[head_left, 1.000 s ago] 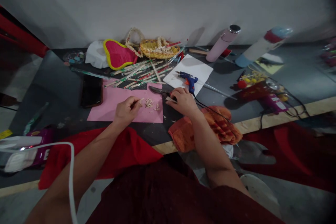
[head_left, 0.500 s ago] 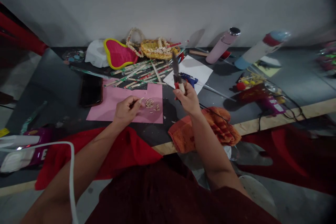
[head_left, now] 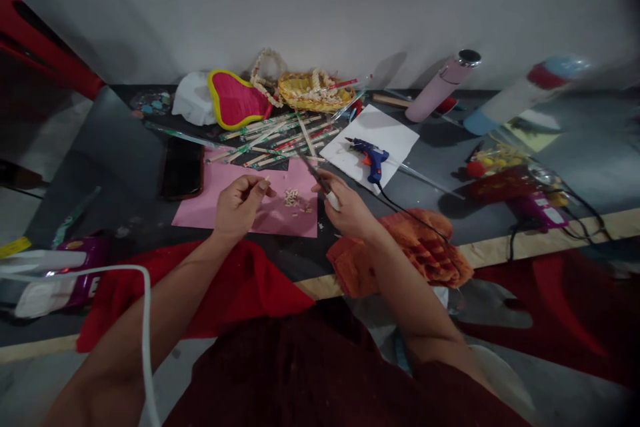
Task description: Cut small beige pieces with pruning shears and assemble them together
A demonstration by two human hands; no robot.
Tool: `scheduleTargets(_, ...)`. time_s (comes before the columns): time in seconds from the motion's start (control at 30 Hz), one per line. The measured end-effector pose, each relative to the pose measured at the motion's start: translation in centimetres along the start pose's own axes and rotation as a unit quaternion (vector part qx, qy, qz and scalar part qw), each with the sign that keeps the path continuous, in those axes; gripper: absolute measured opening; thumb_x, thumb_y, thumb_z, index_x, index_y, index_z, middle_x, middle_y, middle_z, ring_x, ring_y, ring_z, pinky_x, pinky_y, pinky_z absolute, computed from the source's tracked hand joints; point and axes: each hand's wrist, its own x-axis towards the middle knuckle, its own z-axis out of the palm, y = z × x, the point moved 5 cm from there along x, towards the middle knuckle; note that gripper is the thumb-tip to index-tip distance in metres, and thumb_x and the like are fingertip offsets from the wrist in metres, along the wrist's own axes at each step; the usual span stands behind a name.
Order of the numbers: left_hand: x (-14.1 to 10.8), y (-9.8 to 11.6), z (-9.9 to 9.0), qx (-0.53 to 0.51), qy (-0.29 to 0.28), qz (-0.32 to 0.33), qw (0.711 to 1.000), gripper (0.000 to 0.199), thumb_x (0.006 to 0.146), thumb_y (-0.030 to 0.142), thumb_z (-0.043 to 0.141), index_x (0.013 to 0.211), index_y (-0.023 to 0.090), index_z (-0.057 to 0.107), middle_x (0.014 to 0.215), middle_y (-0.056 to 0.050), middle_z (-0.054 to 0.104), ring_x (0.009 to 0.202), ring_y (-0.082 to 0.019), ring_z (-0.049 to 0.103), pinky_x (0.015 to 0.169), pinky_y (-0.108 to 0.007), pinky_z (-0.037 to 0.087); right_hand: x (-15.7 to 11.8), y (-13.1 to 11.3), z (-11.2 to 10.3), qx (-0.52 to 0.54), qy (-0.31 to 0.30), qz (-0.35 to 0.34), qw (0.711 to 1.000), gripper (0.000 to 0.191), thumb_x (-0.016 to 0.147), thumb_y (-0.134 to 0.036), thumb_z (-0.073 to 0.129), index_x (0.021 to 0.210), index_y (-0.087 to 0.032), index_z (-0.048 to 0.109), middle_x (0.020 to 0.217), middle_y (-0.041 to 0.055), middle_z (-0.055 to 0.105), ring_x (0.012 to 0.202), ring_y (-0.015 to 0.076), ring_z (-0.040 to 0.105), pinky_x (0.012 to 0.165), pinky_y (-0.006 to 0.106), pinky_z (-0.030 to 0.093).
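Over the pink sheet [head_left: 193, 213], my left hand [head_left: 240, 205] is closed in a pinch on a short piece of pale stick [head_left: 267, 179]; only its tip shows. To its right, a small pile of pale stick pieces [head_left: 291, 197] lies on the sheet. My right hand [head_left: 347, 207] is wrapped round a cutting tool [head_left: 320, 180] with a dark blade and a white handle part. Its blade points up and left, toward the sticks behind; its exact kind is unclear. Several wrapped chopsticks [head_left: 270, 140] lie heaped behind the pink sheet.
A blue glue gun [head_left: 373, 157] rests on white paper [head_left: 400, 133], its cord trailing right. An orange towel [head_left: 415, 247] lies by my right forearm. A phone [head_left: 183, 170], wicker basket [head_left: 300, 103], pink flask [head_left: 440, 90] and blue-white bottle [head_left: 515, 103] stand around.
My right hand has come down and left, and the tool has tipped from upright to slanting left. The glue gun is now uncovered. My left hand keeps its pinch; the view has shifted slightly.
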Motion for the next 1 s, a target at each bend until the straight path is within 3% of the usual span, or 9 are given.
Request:
scheduleTargets(0.13,-0.1,0.4,-0.3,-0.042,0.014,0.015,0.999,0.023,0.083,0.037,0.059,0.084,0.015,0.065,0.071,-0.002,0.067,0.052,-0.007,0.042,0.048,-0.019,0.034,0.1,0.0,1.2,-0.191,-0.065,-0.011,0.979,0.036,0.073,-0.004,0.042,0.105,-0.017,0.054,0.141,0.0100,0.044,0.126,0.0253,0.041,0.102,0.047,0.035)
scheduleTargets(0.27,-0.1,0.5,-0.2,-0.091,0.015,0.000,0.996,0.021,0.083,0.036,0.060,0.082,0.015,0.065,0.069,-0.003,0.066,0.051,-0.007,0.040,0.046,-0.019,0.032,0.0,-0.6,1.9,-0.260,-0.097,0.004,0.961,0.041,0.072,-0.006,0.044,0.110,-0.017,0.053,0.147,0.0077,0.036,0.119,0.0274,0.044,0.090,0.045,0.041)
scheduleTargets(0.43,-0.2,0.7,-0.1,-0.129,0.008,-0.014,0.991,0.022,0.082,0.037,0.062,0.083,0.016,0.065,0.067,-0.003,0.065,0.049,-0.006,0.038,0.045,-0.019,0.030,-0.1,-1.4,2.1,-0.313,-0.090,0.009,0.945,0.045,0.074,-0.009,0.046,0.118,-0.016,0.051,0.151,0.0108,0.026,0.116,0.0306,0.041,0.086,0.046,0.040)
scheduleTargets(0.73,-0.5,1.2,0.2,-0.029,-0.049,0.002,0.998,0.026,0.084,0.038,0.058,0.078,0.015,0.067,0.066,-0.002,0.064,0.049,-0.006,0.042,0.045,-0.019,0.032,-0.1,-1.4,2.5,-0.306,-0.089,0.000,0.948,0.045,0.077,-0.008,0.043,0.120,-0.015,0.050,0.151,0.0117,0.025,0.119,0.0318,0.037,0.089,0.048,0.041)
scheduleTargets(0.9,-0.6,1.3,0.3,0.004,-0.060,0.006,0.998,0.027,0.084,0.040,0.057,0.080,0.015,0.067,0.071,-0.003,0.067,0.053,-0.008,0.049,0.049,-0.019,0.038,0.0,-1.0,2.6,-0.246,-0.097,-0.019,0.964,0.044,0.076,-0.006,0.044,0.118,-0.016,0.051,0.144,0.0133,0.036,0.122,0.0309,0.038,0.093,0.050,0.041)
scheduleTargets(1.0,-0.6,1.4,0.4,0.012,-0.065,0.015,0.998,0.026,0.085,0.038,0.057,0.079,0.015,0.066,0.073,-0.004,0.068,0.061,-0.010,0.056,0.055,-0.020,0.042,0.0,-0.6,2.5,-0.195,-0.069,-0.037,0.978,0.045,0.076,-0.007,0.044,0.120,-0.016,0.047,0.138,0.0161,0.042,0.123,0.0289,0.041,0.097,0.049,0.039)
